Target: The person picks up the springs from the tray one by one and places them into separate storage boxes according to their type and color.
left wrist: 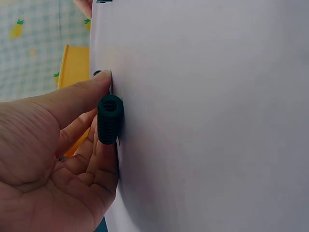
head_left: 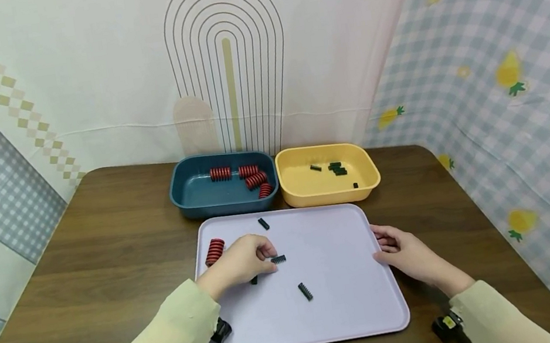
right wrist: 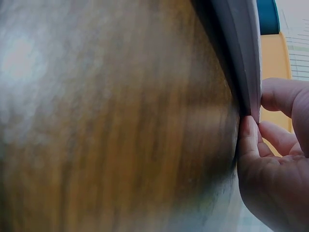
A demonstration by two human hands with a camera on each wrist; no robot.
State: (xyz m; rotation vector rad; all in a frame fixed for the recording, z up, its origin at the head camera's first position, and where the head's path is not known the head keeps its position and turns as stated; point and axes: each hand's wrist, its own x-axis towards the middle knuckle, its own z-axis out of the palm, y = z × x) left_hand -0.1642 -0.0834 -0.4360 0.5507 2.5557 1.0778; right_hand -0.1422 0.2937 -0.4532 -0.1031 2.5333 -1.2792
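Observation:
My left hand (head_left: pixel 245 259) reaches over the lilac tray (head_left: pixel 345 303), thumb and index finger at one end of a small dark green spring (head_left: pixel 279 259). In the left wrist view this spring (left wrist: pixel 97 73) peeks out past the thumb tip. Another dark green spring (left wrist: pixel 108 123) lies on the tray close below the left fingers. My right hand (head_left: pixel 406 249) grips the tray's right rim, thumb on the upper side and fingers beneath. Two more dark green springs lie on the tray, one at the back (head_left: pixel 264 223) and one nearer the front (head_left: pixel 306 291).
A thicker red spring (head_left: pixel 214 251) lies at the tray's left, beside the left wrist. Behind the tray, a blue bin (head_left: pixel 206 210) holds several red springs, and a yellow bin (head_left: pixel 323 195) several dark green ones. All stand on a brown wooden table (head_left: pixel 97 269).

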